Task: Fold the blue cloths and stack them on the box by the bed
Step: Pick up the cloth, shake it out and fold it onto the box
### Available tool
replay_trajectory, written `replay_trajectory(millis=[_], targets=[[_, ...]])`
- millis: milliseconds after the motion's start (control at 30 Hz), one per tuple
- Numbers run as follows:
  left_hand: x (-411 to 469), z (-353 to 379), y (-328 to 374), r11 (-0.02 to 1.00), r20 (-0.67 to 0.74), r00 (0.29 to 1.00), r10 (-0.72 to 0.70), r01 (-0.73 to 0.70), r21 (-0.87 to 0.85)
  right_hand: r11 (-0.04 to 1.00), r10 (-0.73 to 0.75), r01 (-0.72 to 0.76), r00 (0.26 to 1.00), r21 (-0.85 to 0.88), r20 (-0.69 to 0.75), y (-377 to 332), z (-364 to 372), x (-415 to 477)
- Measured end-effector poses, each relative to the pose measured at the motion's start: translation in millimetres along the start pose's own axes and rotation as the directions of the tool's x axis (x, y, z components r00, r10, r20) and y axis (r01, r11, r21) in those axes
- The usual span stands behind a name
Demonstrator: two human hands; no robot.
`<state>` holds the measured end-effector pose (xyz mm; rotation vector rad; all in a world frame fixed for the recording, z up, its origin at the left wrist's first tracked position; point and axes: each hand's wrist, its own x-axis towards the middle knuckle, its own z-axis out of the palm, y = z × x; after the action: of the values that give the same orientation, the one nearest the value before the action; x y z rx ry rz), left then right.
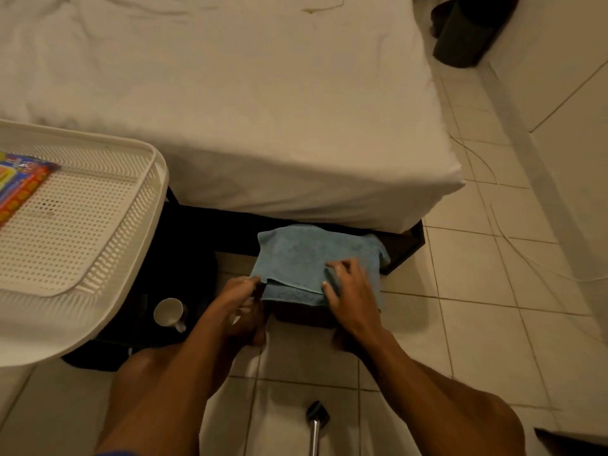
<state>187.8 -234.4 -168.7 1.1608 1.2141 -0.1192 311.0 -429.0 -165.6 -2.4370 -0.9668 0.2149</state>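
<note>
Folded blue cloths (306,255) lie stacked on a dark box (302,315) on the floor, just in front of the bed (230,93). The top cloth covers a lower one whose near edge shows beneath it. My left hand (238,291) pinches the top cloth's near left corner. At the cloth's near right edge my right hand (350,287) rests flat, fingers spread over the fold. Most of the box is hidden under the cloths.
A white perforated plastic basket (98,232) stands at the left with a colourful packet (19,189) inside. A white mug (169,312) lies on a dark mat by my left forearm. My knees frame the bottom. A metal pole (316,429) and a dark bin (464,34) stand on the tiled floor.
</note>
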Motion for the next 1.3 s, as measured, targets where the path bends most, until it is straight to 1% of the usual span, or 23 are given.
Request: replay_trajectory(millis=[100,167,233,333,367,433,500,567,600,667,733,767,833,933,1033,1133,1300], targets=[[-10.1,4.1,-0.4,0.987,-0.011,1.0,-0.019,0.017,-0.161,0.996,-0.077,0.08,0.995,-0.038,0.069,-10.5,11.5,5.7],[-10.7,-0.3,-2.5,0.971,-0.002,0.999,-0.041,0.039,-0.235,0.994,-0.078,0.084,0.994,-0.076,0.08,-10.3,14.3,7.0],[-10.6,-8.5,-4.1,0.962,0.004,0.999,-0.044,0.044,-0.268,0.991,-0.098,0.103,0.993,-0.084,0.067,-12.9,14.1,8.7],[-7.8,-17.1,-5.8,0.934,0.087,0.996,-0.02,0.05,-0.355,0.985,-0.154,0.159,0.985,-0.06,0.079,-30.6,18.9,17.7],[-9.7,-17.7,-4.6,0.931,0.106,0.994,-0.012,0.05,-0.361,0.984,-0.164,0.169,0.981,-0.047,0.1,-39.8,22.7,22.6],[-8.5,-18.6,-4.0,0.941,0.085,0.996,-0.004,0.032,-0.338,0.982,-0.179,0.187,0.972,-0.037,0.154,-57.8,31.2,33.9],[-9.0,-20.3,-2.7,0.946,0.028,1.0,-0.004,0.013,-0.323,0.967,-0.213,0.238,0.951,-0.094,0.225,-69.9,39.2,43.7],[-6.1,-23.1,-5.8,0.937,0.004,1.0,-0.003,0.004,-0.35,0.947,-0.226,0.279,0.932,-0.16,0.284,-75.3,43.6,50.4],[-4.8,-24.7,-7.4,0.929,0.001,1.0,-0.004,0.004,-0.37,0.943,-0.223,0.282,0.93,-0.178,0.292,-75.9,44.5,52.4],[-4.4,-27.5,-9.6,0.905,0.024,1.0,-0.013,0.022,-0.424,0.937,-0.228,0.287,0.934,-0.198,0.275,-75.8,45.7,53.8],[0.4,-26.9,-14.8,0.879,0.084,0.994,-0.071,0.102,-0.466,0.926,-0.248,0.306,0.935,-0.22,0.254,-76.7,48.5,52.7],[1.6,-25.9,-18.3,0.876,0.106,0.99,-0.097,0.136,-0.463,0.925,-0.247,0.304,0.938,-0.228,0.245,-77.9,49.9,51.9],[11.7,-23.1,-30.8,0.883,0.121,0.986,-0.111,0.154,-0.443,0.931,-0.222,0.277,0.947,-0.237,0.232,-82.0,51.2,50.9],[8.6,-16.5,-36.6,0.912,0.172,0.976,-0.137,0.192,-0.362,0.932,-0.185,0.25,0.95,-0.261,0.25,-88.3,52.0,50.6],[6.5,-17.1,-35.1,0.905,0.175,0.975,-0.139,0.197,-0.378,0.931,-0.174,0.249,0.945,-0.267,0.277,-89.9,51.0,53.3],[11.0,-20.3,-35.4,0.887,0.136,0.98,-0.149,0.193,-0.42,0.935,-0.165,0.245,0.94,-0.255,0.297,-87.8,47.9,56.4],[14.5,-18.3,-35.7,0.869,0.152,0.973,-0.172,0.223,-0.442,0.942,-0.18,0.245,0.945,-0.227,0.272,-86.8,45.4,55.9]])
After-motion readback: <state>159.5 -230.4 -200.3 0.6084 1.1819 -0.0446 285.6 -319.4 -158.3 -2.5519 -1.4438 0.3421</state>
